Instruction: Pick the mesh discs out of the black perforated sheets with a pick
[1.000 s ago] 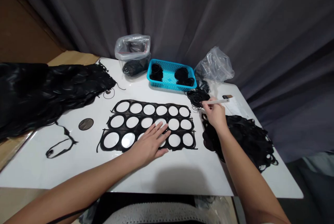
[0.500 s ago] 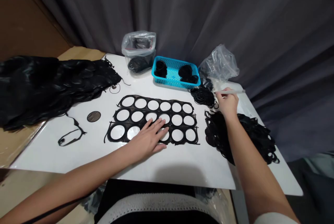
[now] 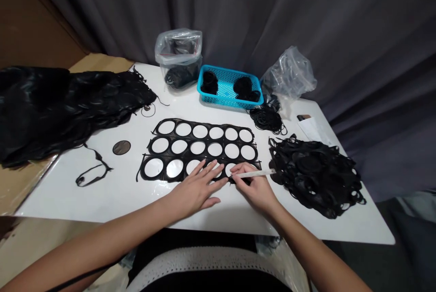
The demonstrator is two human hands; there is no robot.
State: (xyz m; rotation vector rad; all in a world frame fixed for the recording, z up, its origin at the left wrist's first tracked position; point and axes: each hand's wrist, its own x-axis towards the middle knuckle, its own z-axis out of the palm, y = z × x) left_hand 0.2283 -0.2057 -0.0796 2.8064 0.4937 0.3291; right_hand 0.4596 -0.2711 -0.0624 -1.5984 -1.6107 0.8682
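Observation:
A black sheet [image 3: 206,139] with rows of round cut-outs lies flat on the white table, whose surface shows through the holes. My left hand [image 3: 195,190] rests open on its front row, fingers spread. Close by on the right, my right hand [image 3: 257,190] pinches a slim white tool [image 3: 255,173], held low over the sheet's front right part. The tool's tip is too small to make out, and its back end points right. Both hands cover part of the front row.
A heap of black looped scraps [image 3: 316,174] lies right, a thick black stack [image 3: 61,110] left. Behind are a blue basket [image 3: 226,101] with black rings, a bagged tub [image 3: 180,62], a clear bag [image 3: 289,74] and black loops [image 3: 267,117]. A dark disc [image 3: 121,147] lies left.
My right hand has come from the back right to the sheet's front right, bringing the white tool. My left hand has shifted slightly right, still spread on the sheet.

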